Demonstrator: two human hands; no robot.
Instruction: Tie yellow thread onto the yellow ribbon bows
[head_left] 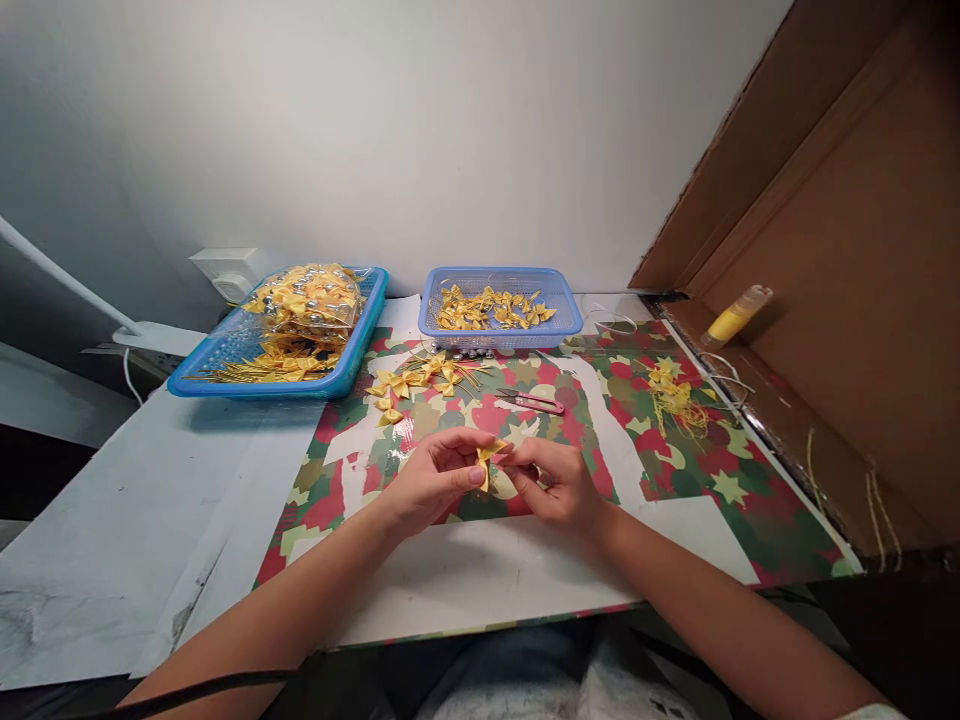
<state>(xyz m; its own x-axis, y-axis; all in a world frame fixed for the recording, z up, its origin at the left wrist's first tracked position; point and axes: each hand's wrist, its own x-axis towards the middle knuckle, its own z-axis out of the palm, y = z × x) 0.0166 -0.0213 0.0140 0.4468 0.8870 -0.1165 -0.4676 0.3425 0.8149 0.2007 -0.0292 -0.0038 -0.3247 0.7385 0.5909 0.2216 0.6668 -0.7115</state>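
A small yellow ribbon bow (486,462) is pinched between the thumb and fingers of my left hand (429,484), above the front middle of the patterned sheet. Close against the bow's right side, my right hand (556,482) is closed in a pinch. Whatever its fingertips grip is too small to make out. Just beyond my hands lie pink-handled thread snips (531,401). Several yellow bows with gold stems (405,384) are scattered behind my left hand, near a few silver beads (472,354).
A blue basket (184,383) at the left holds bagged bows with silver beads and loose stemmed bows. Another blue basket (501,340) with bows stands at the back. Yellow thread scraps (679,405) lie right, near a thread spool (736,318) by the cardboard wall (840,260).
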